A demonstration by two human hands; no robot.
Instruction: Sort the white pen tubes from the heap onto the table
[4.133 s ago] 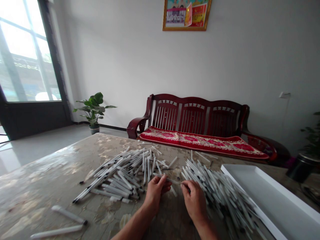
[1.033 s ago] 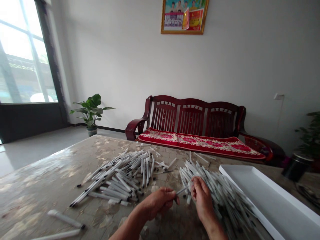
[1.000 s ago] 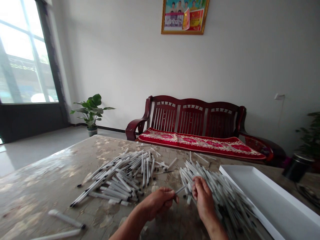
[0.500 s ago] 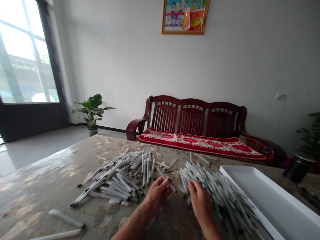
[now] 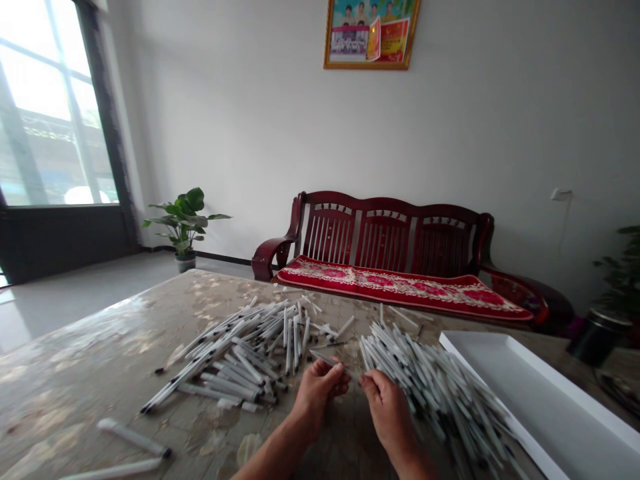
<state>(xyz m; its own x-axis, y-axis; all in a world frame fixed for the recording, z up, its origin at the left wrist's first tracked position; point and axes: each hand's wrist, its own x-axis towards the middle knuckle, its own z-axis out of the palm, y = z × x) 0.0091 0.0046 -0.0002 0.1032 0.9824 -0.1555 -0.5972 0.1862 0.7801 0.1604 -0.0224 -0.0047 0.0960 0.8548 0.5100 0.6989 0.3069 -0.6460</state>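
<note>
The left hand (image 5: 320,395) clamps a slim pale pen (image 5: 324,358) between thumb and fingertips, while the right hand (image 5: 389,403) bunches near its end — gripping what, I cannot tell — between two pen heaps (image 5: 435,380) on the table (image 5: 65,387), a dark-red bench (image 5: 385,233) beyond.

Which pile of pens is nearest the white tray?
The right pile, between the right hand and the white tray; the left pile lies by the left hand.

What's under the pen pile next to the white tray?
Patterned tabletop shows beside the pen pile; whatever lies directly beneath is covered. The right hand also hides part of the pile's left side.
</note>
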